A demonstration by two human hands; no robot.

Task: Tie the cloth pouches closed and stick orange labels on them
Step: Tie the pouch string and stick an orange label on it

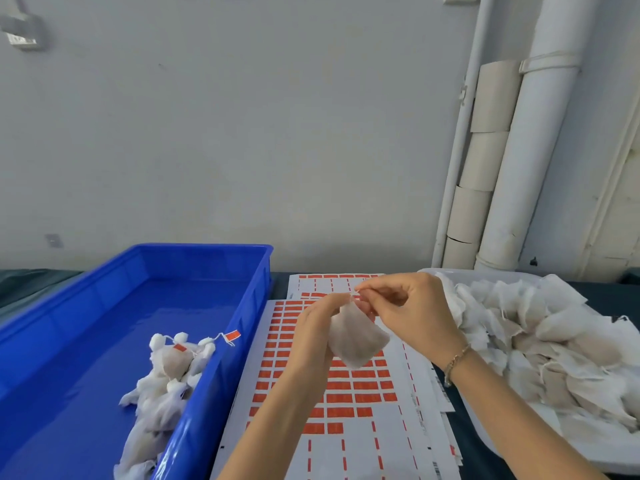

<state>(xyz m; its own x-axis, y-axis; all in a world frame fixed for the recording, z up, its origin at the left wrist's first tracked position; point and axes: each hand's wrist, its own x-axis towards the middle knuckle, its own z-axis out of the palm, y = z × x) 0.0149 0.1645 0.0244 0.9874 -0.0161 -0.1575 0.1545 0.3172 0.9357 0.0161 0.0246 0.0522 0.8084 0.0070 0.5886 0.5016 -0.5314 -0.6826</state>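
Cloth pouch [356, 337], white, plump, translucent

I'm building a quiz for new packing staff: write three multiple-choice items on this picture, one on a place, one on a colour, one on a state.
1. Where do the finished, labelled pouches lie?
A. in the blue bin
B. on the label sheet
C. in the white tray

2. What colour are the labels on the label sheet?
A. green
B. orange
C. black

3. What is the held pouch like?
A. lying flat on the sheet
B. held up in both hands
C. dropped in the bin

Key: 1 A, they lie against the near wall of the blue bin. 2 B, rows of orange rectangles. 3 B, left hand cups it, right hand pinches its top.
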